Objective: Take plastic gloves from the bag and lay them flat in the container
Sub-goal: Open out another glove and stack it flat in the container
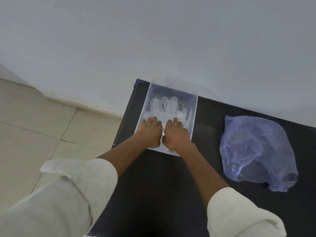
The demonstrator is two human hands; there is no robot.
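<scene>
Inside the clear rectangular plastic container (pixel 195 106), both the left hand (pixel 150 132) and right hand (pixel 176 134) press flat-fingered on thin translucent plastic gloves (pixel 168 108), seemingly featherlight, limp, slippery, best pinched at the cuff.

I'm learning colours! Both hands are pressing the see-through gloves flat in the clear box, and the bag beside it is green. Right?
Nearly. The bag is bluish-purple, not green, as the head view shows. The rest holds: the left hand and right hand press the gloves flat in the clear box.
</scene>
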